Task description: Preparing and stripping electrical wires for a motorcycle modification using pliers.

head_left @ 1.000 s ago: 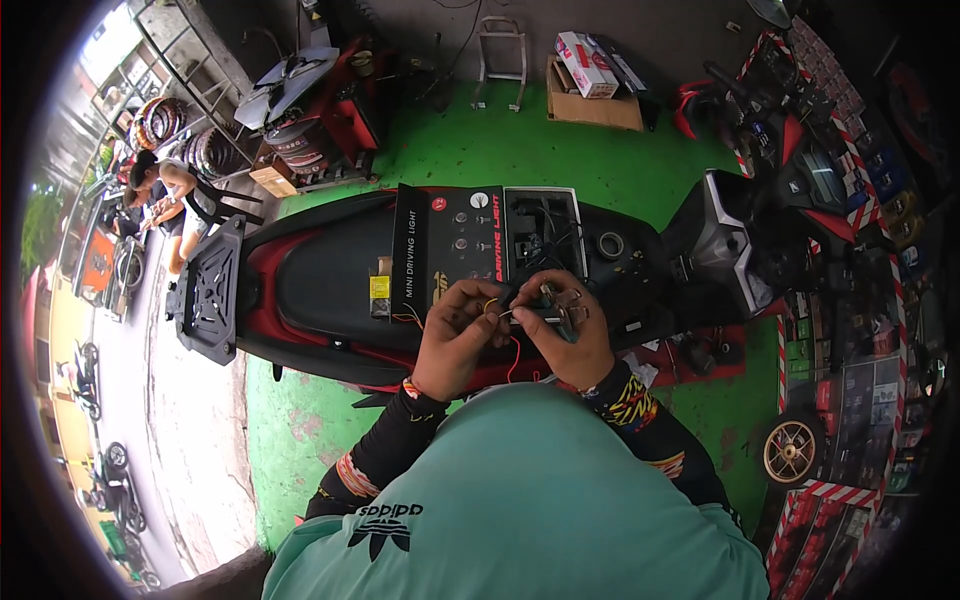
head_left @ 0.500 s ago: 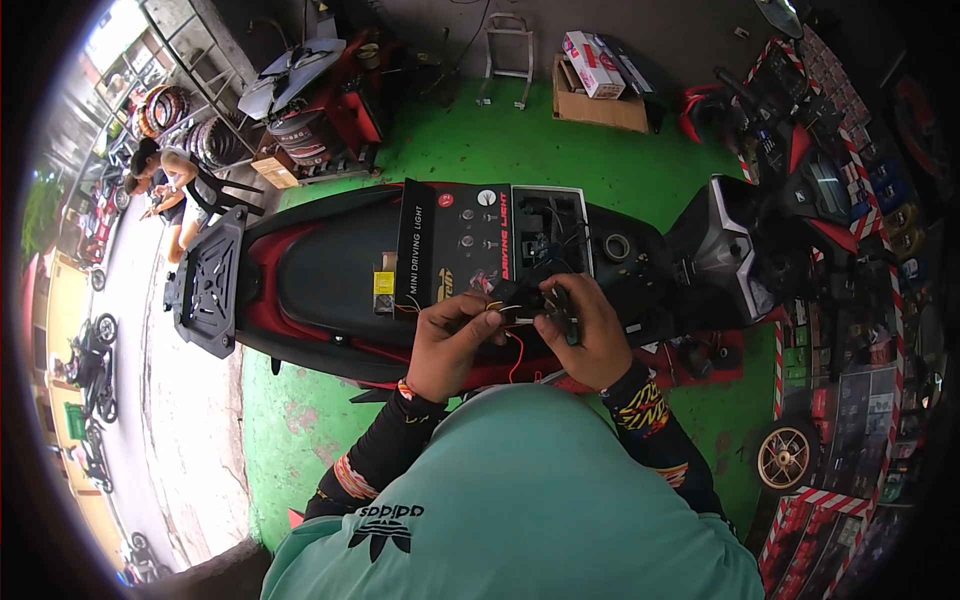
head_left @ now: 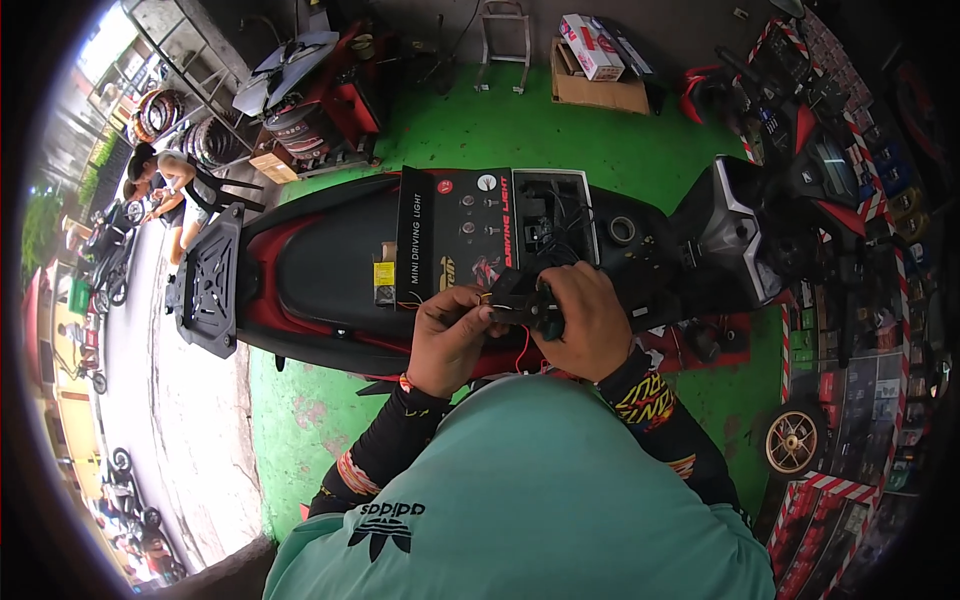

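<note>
One scooter, black and dark red with a smooth matte seat, lies across the green painted floor. On the seat rests one flat black box, opened, its right half a white-rimmed tray of dark moulded compartments; one small yellow pack sits just beside its left edge. Both hands meet over the scooter's near flank, below the box. The right hand wraps one small black lamp unit (round-bodied, apparently hard plastic or metal), fingers curled tight around it. The left hand has its fingers pinched together on thin wires at the unit's left side; one red wire loops down between the wrists. Exactly which wire is pinched cannot be made out at this size. At the rear of the scooter is one black lattice rack. Two cardboard boxes stand well apart on the far floor, and one gold spoked wheel lies at the right.
</note>
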Demonstrator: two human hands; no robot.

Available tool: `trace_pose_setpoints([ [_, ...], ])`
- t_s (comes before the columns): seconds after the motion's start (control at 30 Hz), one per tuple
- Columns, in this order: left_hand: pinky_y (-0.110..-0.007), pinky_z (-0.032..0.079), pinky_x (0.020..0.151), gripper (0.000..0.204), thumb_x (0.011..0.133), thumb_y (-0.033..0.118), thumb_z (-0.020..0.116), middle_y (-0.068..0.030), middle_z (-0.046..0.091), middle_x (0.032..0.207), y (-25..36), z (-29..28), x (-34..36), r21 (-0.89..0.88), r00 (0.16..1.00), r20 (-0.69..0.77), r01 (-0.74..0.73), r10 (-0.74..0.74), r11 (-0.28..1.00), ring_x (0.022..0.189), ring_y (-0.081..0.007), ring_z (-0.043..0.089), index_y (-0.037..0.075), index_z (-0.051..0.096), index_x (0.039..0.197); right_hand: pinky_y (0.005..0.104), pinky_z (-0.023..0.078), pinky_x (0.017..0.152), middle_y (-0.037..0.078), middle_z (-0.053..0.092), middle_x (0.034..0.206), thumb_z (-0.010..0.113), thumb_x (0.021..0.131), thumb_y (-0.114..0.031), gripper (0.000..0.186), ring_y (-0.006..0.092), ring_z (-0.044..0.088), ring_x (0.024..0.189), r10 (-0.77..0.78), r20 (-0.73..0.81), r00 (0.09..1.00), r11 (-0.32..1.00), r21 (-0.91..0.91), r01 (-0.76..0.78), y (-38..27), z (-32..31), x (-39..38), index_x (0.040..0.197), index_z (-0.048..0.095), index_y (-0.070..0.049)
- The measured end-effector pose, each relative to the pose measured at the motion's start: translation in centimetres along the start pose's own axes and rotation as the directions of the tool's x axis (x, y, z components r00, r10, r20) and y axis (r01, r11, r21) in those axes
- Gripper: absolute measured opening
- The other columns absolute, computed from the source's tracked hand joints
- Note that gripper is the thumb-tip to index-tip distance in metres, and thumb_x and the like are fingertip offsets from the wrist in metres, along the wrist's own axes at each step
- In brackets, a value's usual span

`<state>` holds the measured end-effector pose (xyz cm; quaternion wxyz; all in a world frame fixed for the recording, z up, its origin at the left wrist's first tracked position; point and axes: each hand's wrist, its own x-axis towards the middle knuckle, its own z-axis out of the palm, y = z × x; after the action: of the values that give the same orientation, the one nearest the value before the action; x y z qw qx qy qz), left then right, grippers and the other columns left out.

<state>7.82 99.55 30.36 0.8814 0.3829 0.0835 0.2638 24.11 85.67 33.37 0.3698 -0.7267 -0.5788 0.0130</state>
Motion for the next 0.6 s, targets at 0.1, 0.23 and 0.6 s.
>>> trace_pose_setpoints([
  [0.1,-0.037,0.054,0.081,0.009,0.097,0.001,0.066,-0.0097,0.069,0.102,-0.08,-0.22,-0.13,-0.004,1.000,0.008,-0.008,0.008,1.000,0.088,-0.0192,0.066,0.003,0.064,0.105,0.0466,0.044,0.082,0.010,0.061,0.098,0.078,0.070,-0.014,0.046,0.0334,0.058,0.095,0.005,-0.005,1.000,1.000,-0.018,-0.005,-0.12,0.21,0.06,0.109,0.056,-0.006],
  [0.23,-0.037,0.054,0.082,0.010,0.096,0.001,0.067,-0.0098,0.068,0.107,-0.15,-0.48,-0.21,0.006,0.999,0.017,-0.033,0.033,0.999,0.089,-0.0191,0.066,0.003,0.064,0.106,0.0466,0.044,0.081,0.010,0.061,0.097,0.078,0.070,-0.015,0.046,0.0333,0.058,0.095,0.004,0.003,1.000,1.000,-0.027,-0.004,-0.26,0.17,0.26,0.109,0.056,-0.006],
  [0.6,-0.036,0.054,0.082,0.013,0.096,0.002,0.067,-0.0098,0.066,0.112,-0.23,-0.53,-0.22,0.025,0.998,0.018,-0.057,0.057,0.998,0.090,-0.0187,0.066,0.002,0.064,0.109,0.0481,0.044,0.082,0.013,0.061,0.099,0.079,0.067,-0.012,0.058,0.0368,0.058,0.093,-0.032,0.000,0.999,0.999,-0.028,0.032,-0.02,0.38,0.14,0.118,0.054,-0.002],
])
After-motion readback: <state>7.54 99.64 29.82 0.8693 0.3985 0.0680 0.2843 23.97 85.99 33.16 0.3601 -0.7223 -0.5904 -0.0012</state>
